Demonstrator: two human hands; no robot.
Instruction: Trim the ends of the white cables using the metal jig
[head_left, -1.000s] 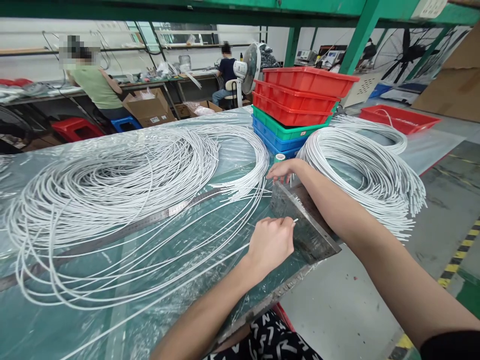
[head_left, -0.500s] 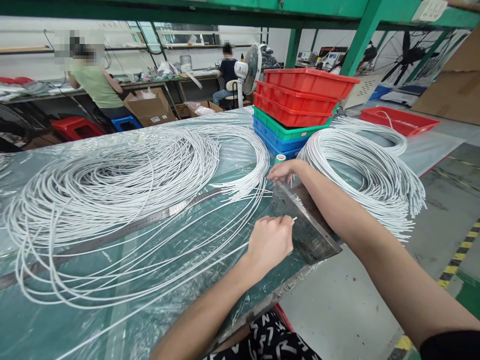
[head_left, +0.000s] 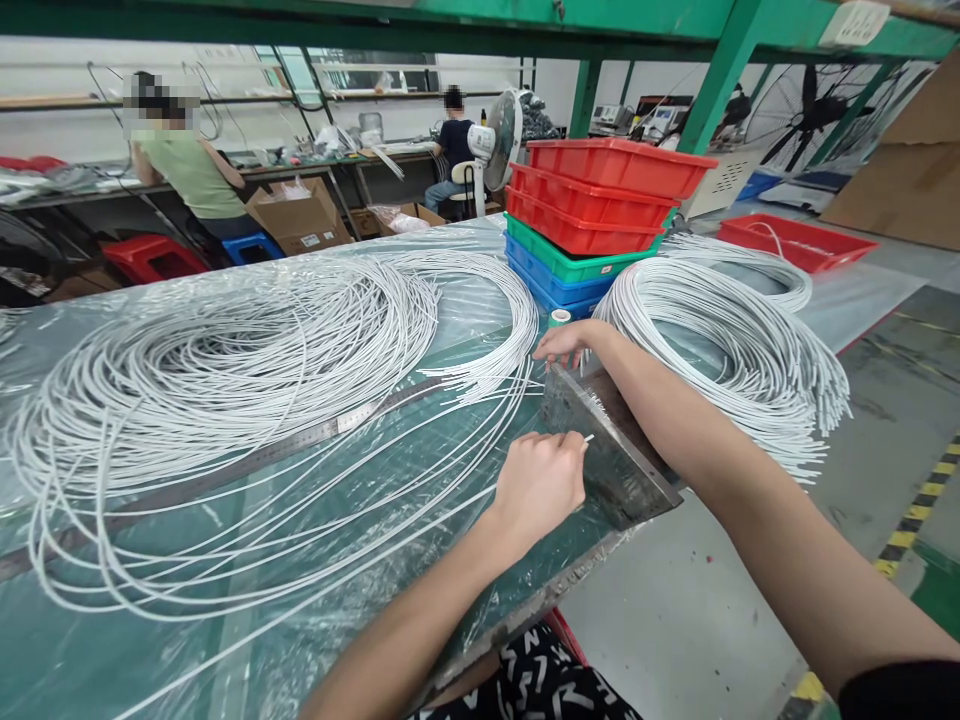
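Observation:
My left hand is closed in a pinch on the end of a thin white cable, held against a grey metal angle plate at the table's near right corner. My right hand rests at the plate's far end with its fingers curled over the ends of several white cables. A large coil of white cable spreads across the table to the left. A long steel ruler lies under the loose strands.
A second white cable coil lies right of my right arm. Stacked red, green and blue trays stand behind it, with a red tray farther right. Plastic sheet covers the green table. Two people sit at benches behind.

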